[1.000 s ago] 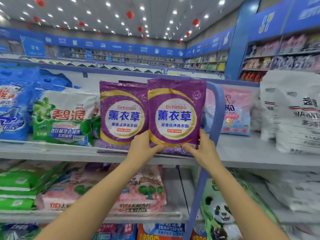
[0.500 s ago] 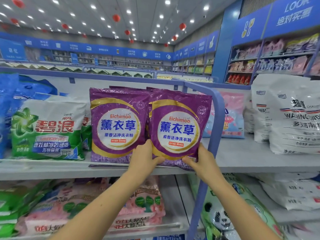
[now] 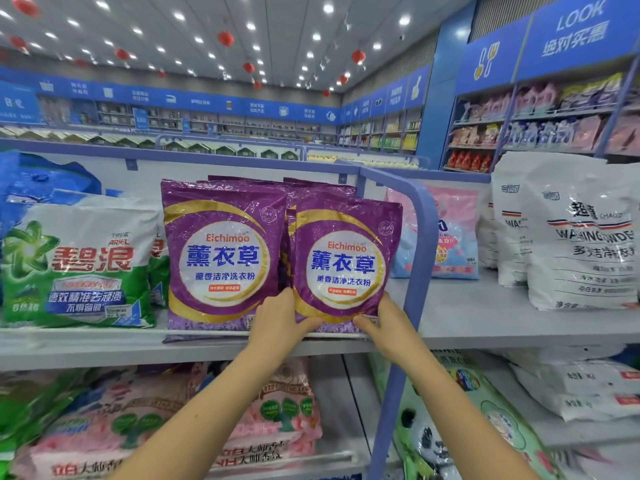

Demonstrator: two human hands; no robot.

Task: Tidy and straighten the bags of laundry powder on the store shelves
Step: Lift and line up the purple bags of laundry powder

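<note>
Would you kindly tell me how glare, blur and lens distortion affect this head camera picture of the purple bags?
Head view: wide-angle distortion bows the blue shelf post; ceiling lights leave small glints on the held purple bag, whose print is legible; the left hand and right hand gripping it are sharp; the white bags at the right edge look smeared.

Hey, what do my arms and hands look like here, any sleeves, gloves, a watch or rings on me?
The left forearm and right forearm are bare to the frame edge, with no sleeve in view. The left hand and right hand wear no gloves. No watch, bracelet or ring shows on the wrists or the visible fingers.
</note>
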